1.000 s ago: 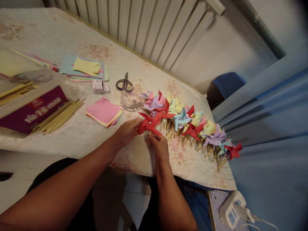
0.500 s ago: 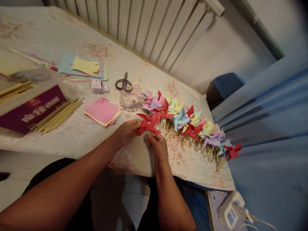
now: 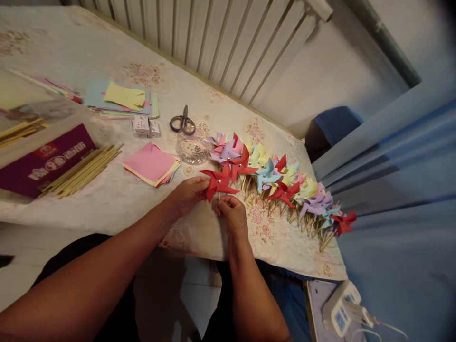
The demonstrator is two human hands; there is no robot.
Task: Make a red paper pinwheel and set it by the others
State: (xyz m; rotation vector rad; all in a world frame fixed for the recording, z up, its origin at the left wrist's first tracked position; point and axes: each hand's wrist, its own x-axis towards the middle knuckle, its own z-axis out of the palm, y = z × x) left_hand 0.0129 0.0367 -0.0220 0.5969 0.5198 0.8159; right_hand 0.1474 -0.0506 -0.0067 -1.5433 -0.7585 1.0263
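Observation:
A red paper pinwheel with a shiny pin at its centre is held over the table's front part. My left hand is closed on its left side, fingertips at a red blade. Below the blades, my right hand pinches the thin wooden stick, whose lower part shows between the fingers. Just behind and to the right lies a row of finished pinwheels in red, purple, yellow, blue and pink, their sticks toward me. A clear dish of small metal pins sits beyond my left hand.
Left of the dish lie square paper sheets, with scissors behind. Further left are small boxes, a coloured paper stack, wooden sticks and a purple carton. A radiator stands behind; a power strip is lower right.
The red pinwheel's blades have turned very slightly in my fingers. Both hands keep nearly the same place and grip; the whole view has shifted a little.

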